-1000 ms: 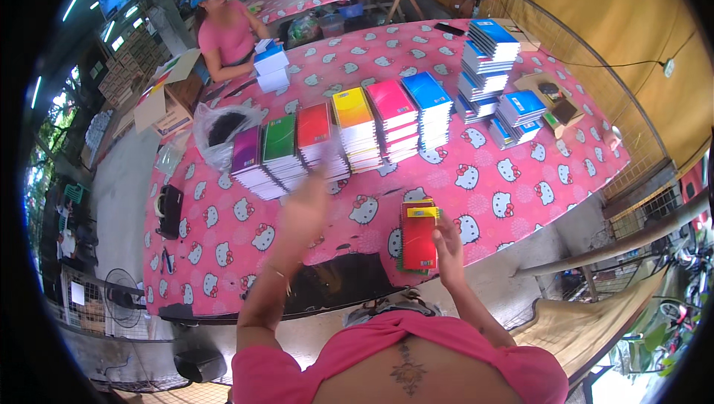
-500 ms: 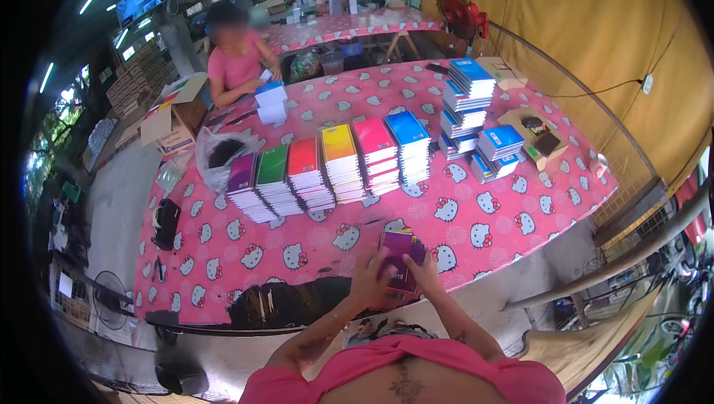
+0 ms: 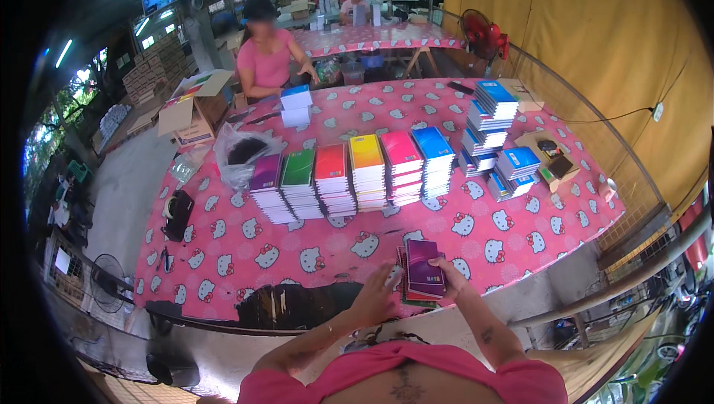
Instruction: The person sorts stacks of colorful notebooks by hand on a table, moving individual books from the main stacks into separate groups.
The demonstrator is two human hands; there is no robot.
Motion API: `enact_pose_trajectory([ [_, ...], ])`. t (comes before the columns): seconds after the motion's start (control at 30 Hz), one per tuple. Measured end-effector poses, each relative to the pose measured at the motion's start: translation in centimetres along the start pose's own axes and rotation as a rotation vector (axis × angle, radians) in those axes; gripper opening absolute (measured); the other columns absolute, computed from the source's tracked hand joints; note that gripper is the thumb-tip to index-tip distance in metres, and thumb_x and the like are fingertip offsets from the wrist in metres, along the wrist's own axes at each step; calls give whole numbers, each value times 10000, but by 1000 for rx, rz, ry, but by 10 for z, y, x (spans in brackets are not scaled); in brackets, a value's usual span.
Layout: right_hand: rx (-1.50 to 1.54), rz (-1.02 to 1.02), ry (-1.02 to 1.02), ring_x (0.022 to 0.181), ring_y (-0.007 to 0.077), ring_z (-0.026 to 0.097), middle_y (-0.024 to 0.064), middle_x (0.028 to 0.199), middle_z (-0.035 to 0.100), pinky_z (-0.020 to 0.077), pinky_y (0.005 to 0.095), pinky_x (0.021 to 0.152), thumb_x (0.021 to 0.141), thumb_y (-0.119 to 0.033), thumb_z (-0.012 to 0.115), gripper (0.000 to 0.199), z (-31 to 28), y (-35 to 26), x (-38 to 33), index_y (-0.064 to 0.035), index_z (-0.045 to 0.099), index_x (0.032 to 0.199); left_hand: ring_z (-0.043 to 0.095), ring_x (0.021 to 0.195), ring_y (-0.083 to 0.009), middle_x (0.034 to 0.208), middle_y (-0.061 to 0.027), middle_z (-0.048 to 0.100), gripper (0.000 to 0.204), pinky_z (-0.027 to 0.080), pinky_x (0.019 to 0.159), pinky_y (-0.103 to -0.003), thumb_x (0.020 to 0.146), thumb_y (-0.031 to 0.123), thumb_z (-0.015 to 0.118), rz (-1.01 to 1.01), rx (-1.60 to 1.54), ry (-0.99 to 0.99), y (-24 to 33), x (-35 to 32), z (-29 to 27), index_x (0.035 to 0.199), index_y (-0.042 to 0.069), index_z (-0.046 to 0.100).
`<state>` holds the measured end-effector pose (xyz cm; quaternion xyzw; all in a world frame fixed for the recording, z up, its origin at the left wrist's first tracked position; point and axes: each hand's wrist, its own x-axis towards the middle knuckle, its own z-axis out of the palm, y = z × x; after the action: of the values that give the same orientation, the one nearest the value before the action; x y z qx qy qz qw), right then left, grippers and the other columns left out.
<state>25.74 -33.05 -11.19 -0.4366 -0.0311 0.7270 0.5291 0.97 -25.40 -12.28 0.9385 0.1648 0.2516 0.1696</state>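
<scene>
A small bundle of notebooks (image 3: 422, 269) with a purple cover on top sits at the near edge of the pink patterned table (image 3: 245, 255). My right hand (image 3: 455, 278) grips its right side. My left hand (image 3: 378, 296) holds its left edge, fingers curled against it. Beyond the bundle, a row of notebook stacks runs across the table: purple (image 3: 265, 185), green (image 3: 299, 179), red (image 3: 332, 173), yellow (image 3: 368, 166), pink (image 3: 402, 162) and blue (image 3: 433, 155).
Blue notebook piles (image 3: 491, 118) and a small box (image 3: 550, 159) stand at the right. A plastic bag (image 3: 242, 155) and an open carton (image 3: 192, 107) are at the left. A person in pink (image 3: 266, 55) works at the far side. A floor fan (image 3: 111, 281) stands at the lower left.
One second ago my left hand reached toward the stacks and my right held a red-topped bundle. Both hands are now together on the bundle, which has a purple notebook on top.
</scene>
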Motion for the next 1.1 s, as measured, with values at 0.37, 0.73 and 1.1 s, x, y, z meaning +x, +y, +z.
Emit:
enact_pose_trajectory([
  [0.37, -698, -1015, -78, 1431, 272, 295, 152, 1576, 236, 240, 431, 1179, 885, -460, 708, 1062, 5, 64, 11, -62, 21, 1590, 495, 1249, -248, 1286, -161, 490, 899, 460, 1003, -412, 739, 86, 813, -318, -1176, 62, -29, 16, 30, 1448, 36, 263],
  [0.73, -522, -1104, 116, 1210, 235, 520, 120, 1288, 514, 423, 380, 1043, 683, -136, 903, 946, 42, 105, 41, -47, 341, 1438, 512, 1218, -249, 1269, -148, 484, 841, 430, 1029, -404, 746, 126, 820, -278, -1050, 25, -58, -6, 59, 1393, 38, 291],
  [1.1, -686, -1035, 141, 1149, 182, 554, 98, 1232, 565, 453, 367, 1006, 681, -148, 911, 860, 14, 96, 43, -49, 389, 1358, 456, 1312, -402, 1416, -275, 437, 887, 350, 1083, -525, 768, 302, 789, -36, -370, -156, -29, 41, -44, 1436, -44, 318],
])
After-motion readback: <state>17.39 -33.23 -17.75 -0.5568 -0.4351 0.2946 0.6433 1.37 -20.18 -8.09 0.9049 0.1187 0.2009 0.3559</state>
